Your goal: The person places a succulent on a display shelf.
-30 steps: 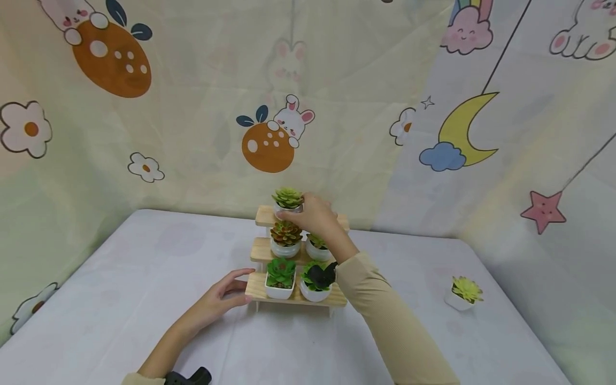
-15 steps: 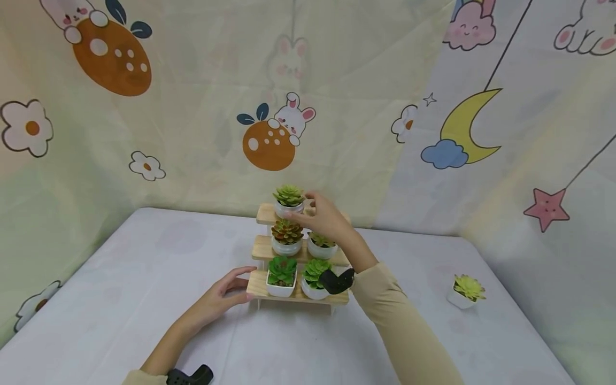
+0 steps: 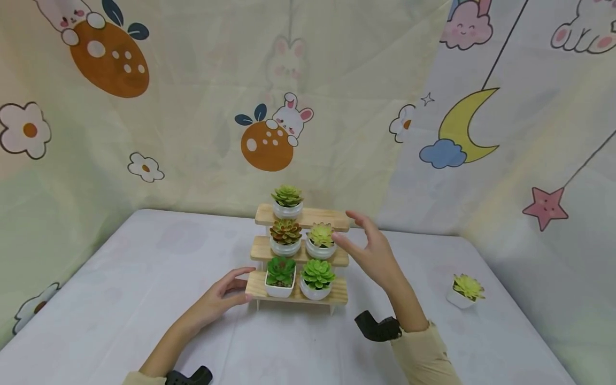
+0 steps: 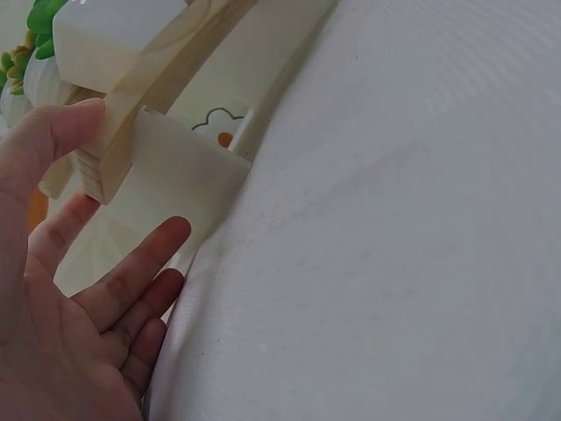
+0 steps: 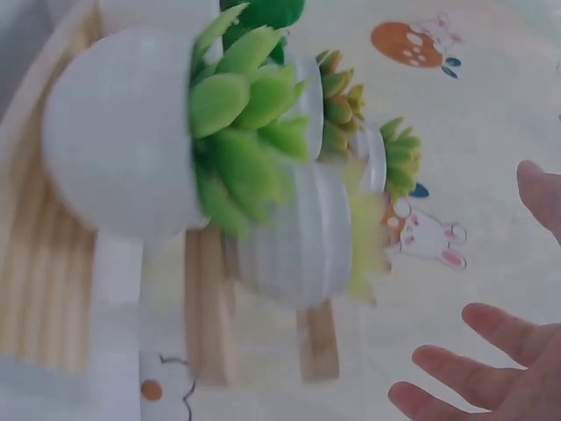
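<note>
A three-tier wooden plant stand (image 3: 332,291) with white supports stands on the table. My left hand (image 3: 227,293) holds the left end of its lowest board between thumb and index finger; the other fingers are spread below it in the left wrist view. My right hand (image 3: 372,254) hovers beside the middle tier, fingers apart and holding nothing. On the top tier, at left, is a potted succulent (image 3: 287,202). The middle tier bears a reddish succulent (image 3: 285,237) and a yellow-green one (image 3: 321,240). Below are a dark green succulent (image 3: 280,277) in a square pot and a bright green one (image 3: 317,279).
Another yellow-green succulent (image 3: 464,291) in a white pot sits apart at the table's right side. A white cloth covers the table (image 3: 120,278). Behind stands a cloth backdrop (image 3: 346,107) with printed cartoons.
My right hand has let go of the top-tier succulent and moved right and down, away from it. That pot stays on the top board's left. My left hand keeps its place.
</note>
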The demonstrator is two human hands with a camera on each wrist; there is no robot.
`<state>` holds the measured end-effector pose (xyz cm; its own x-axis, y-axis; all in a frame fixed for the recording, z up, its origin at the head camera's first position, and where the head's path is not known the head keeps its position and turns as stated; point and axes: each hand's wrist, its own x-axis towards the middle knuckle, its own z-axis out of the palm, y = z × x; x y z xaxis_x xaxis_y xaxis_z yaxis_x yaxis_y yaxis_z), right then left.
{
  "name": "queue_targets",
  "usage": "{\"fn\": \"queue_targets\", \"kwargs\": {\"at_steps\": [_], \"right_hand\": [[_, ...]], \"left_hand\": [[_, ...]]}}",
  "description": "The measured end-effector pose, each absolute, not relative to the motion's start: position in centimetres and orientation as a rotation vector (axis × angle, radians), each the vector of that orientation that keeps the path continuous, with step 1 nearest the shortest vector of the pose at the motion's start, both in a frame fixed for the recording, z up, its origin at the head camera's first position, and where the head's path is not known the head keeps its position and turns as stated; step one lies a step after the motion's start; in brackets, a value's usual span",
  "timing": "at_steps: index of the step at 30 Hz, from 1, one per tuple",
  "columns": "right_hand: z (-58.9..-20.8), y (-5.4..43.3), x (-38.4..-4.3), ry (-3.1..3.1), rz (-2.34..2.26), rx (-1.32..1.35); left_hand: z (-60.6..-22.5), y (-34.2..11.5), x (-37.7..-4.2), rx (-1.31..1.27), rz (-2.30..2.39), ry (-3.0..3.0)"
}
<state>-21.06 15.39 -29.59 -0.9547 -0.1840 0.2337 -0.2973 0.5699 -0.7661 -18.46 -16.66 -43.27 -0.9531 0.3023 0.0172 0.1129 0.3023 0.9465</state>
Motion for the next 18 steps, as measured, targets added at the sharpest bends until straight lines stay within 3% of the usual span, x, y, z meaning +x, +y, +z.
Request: {"fn": "queue_targets", "kwargs": {"at_steps": [18], "right_hand": [[-31.2,23.8,-18.0,-2.706,1.203,0.130]], "left_hand": [[-43.3,-16.8,-18.5,0.390,1.724,2.392]]}}
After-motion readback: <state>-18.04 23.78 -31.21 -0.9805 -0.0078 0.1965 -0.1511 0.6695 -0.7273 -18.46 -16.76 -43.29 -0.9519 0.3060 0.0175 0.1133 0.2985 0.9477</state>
